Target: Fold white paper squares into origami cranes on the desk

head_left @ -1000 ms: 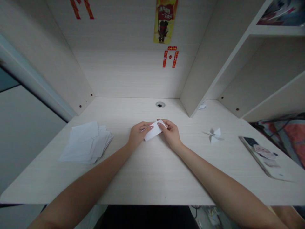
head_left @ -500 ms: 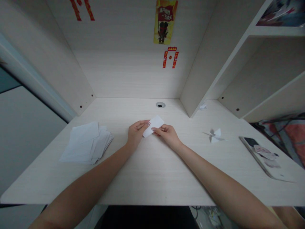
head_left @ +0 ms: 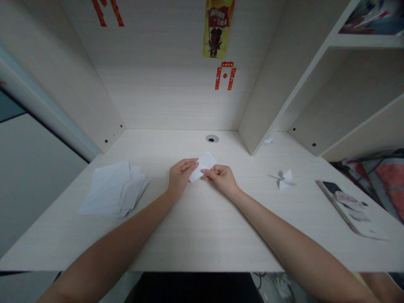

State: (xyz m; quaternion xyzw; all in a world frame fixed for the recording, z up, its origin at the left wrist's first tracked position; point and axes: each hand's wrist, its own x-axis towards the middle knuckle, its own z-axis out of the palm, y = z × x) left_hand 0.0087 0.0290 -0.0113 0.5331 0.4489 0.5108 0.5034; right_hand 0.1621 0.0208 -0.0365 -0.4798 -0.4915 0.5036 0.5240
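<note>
A small piece of folded white paper is held between my two hands, just above the middle of the desk. My left hand pinches its left edge, thumb on top and fingers behind. From the right side, my right hand grips the lower right edge with thumb and fingers. The paper lies at a slant, its far corner pointing away from me. Whether its underside touches the desk I cannot tell.
A stack of white paper sheets lies to the left. On the right are a folded white paper figure and a phone. An upright divider panel meets the desk behind my right hand. A cable hole is at the back.
Hardly anything differs. Both hands keep their hold on the folded paper, and the whole view has shifted very slightly.
</note>
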